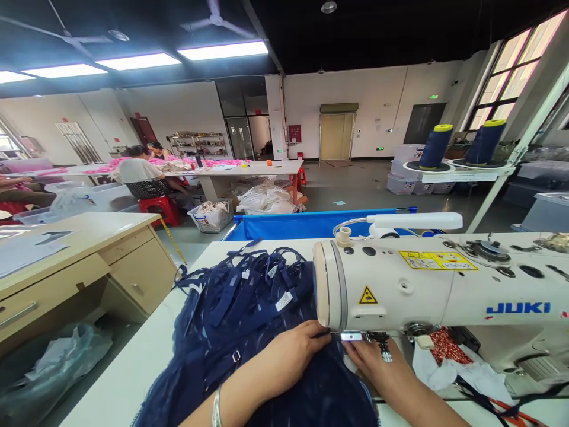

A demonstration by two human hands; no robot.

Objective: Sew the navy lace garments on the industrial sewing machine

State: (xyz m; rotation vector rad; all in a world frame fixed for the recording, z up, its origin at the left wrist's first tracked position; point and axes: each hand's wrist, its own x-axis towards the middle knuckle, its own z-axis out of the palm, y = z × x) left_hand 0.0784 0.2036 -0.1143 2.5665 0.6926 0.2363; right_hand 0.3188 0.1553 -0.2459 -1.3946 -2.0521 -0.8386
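Navy fabric lies heaped on the white sewing table, spreading from the table's near edge up toward its far edge, with its right side running under the head of the sewing machine. It is one pile; how many separate pieces make it up cannot be told, though many navy straps loop across the top and at least three small white labels show among them.

One cream sewing machine stands along the right part of the table, with two yellow warning stickers on its body. Two dark blue thread cones with yellow tops stand on a rack behind it. A white lamp arm reaches over the machine.

Both hands rest on the fabric at the needle area. The left hand lies palm down, its fingers stretched out close together and flat on the cloth, tips touching the base of the machine head; one silver bangle circles that wrist. The right hand lies just beside it under the machine head, fingers pointing toward the presser foot; whether they pinch the cloth or merely press it cannot be made out, as the machine hides the tips. The needle itself is too small to see.

Both forearms are cut off by the lower edge of the view. White and red patterned scraps lie under the machine on the right.
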